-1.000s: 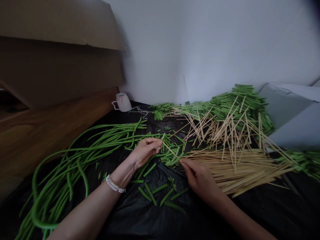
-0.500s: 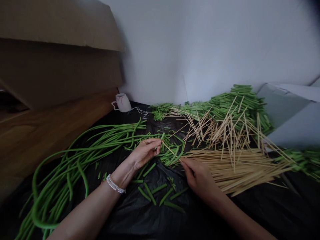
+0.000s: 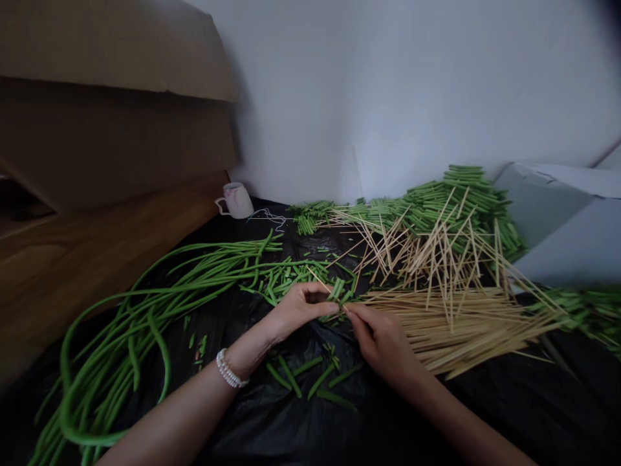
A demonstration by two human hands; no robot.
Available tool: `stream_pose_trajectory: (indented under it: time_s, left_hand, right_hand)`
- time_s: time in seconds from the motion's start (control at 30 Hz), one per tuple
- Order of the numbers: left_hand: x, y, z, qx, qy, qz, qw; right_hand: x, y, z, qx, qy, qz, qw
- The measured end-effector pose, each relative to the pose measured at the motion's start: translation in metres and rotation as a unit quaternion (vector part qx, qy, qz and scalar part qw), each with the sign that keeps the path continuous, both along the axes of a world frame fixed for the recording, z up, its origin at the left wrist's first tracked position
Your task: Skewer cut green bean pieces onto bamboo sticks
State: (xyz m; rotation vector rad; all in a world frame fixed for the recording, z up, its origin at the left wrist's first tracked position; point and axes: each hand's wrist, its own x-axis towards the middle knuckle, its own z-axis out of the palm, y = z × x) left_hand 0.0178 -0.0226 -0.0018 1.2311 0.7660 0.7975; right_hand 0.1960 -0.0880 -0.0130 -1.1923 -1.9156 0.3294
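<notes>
1. Cardboard (image 3: 121, 129) fills your upper left, above a brown wooden surface (image 3: 97, 243).
2. Long green beans (image 3: 204, 275) lie in a looped, loose bundle on the black sheeting (image 3: 272, 433) at your left, their far ends toward the middle.
3. Beyond them, a pale mug (image 3: 237, 200) with reddish marks stands upright near the wall (image 3: 363, 97), its handle to your left; tangled string (image 3: 274, 219) lies just right of it.
4. Your left wrist wears a white beaded bracelet (image 3: 229, 369). Your left hand (image 3: 298, 307) pinches with thumb and fingers at short bean pieces (image 3: 338, 288) by the thin stick (image 3: 317, 279); you cannot tell whether the stick pierces every one.
5. Cut pieces (image 3: 291, 274) lie loose behind that hand, and a few scattered pieces (image 3: 313, 377) lie nearer you, between your forearms.
6. Your right hand (image 3: 383, 333) pinches the stick's near end, close beside your left fingertips; the stick slants away to the upper left.
7. Right of that, bare sticks (image 3: 460, 323) lie in a flat pile, with crossed sticks (image 3: 436, 252) behind.
8. Stacked green rows (image 3: 456, 194) rise beyond these, beside a grey-white box (image 3: 563, 226); more green pieces (image 3: 589, 314) lie far right.
</notes>
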Motion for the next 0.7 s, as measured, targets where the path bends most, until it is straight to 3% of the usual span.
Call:
stream_pose_trajectory:
  time_s: [0.1, 0.3, 0.7]
  left_hand:
    - [0.003, -0.0033, -0.0006, 0.001, 0.006, -0.028, 1.0]
    - [0.0049, -0.0064, 0.0046, 0.067, 0.027, -0.026, 0.997]
    - [0.002, -0.0054, 0.0029, 0.06, 0.025, -0.055, 0.996]
  right_hand:
    - [-0.0021, -0.0021, -0.0005, -0.015, -0.009, 0.006, 1.0]
    - [-0.0063, -0.0055, 0.0027, -0.034, -0.026, 0.008, 0.999]
    - [-0.0063, -0.0068, 0.0018, -0.029, 0.004, 0.039, 0.999]
